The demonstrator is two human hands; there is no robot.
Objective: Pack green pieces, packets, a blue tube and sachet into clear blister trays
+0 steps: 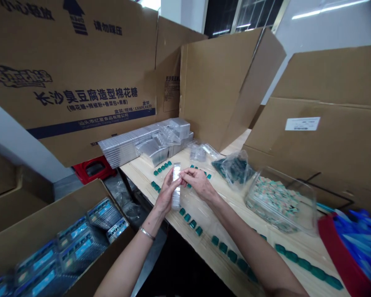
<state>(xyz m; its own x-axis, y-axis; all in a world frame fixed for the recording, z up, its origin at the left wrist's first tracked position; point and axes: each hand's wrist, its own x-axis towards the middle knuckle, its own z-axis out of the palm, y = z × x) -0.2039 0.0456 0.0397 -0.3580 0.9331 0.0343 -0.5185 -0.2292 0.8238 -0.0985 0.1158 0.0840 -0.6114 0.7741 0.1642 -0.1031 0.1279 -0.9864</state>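
Observation:
A narrow clear plastic tray (176,199) with a row of small compartments is held upright in my left hand (164,194), thumb and fingers around its sides. My right hand (200,183) pinches at the tray's right edge near its upper half; whatever lies between those fingertips is too small to make out. Below and beside both hands, small dark green pieces (192,224) lie in rows on the pale wooden table (200,258). More green pieces (162,168) form a short row behind my left hand.
Stacked clear trays (126,142) stand at the back left. A bag of green pieces (235,167), a clear bin of small bits (275,202) and a red container of blue items (336,247) line the right. An open carton of packs (77,243) sits lower left; cardboard (222,90) walls the back.

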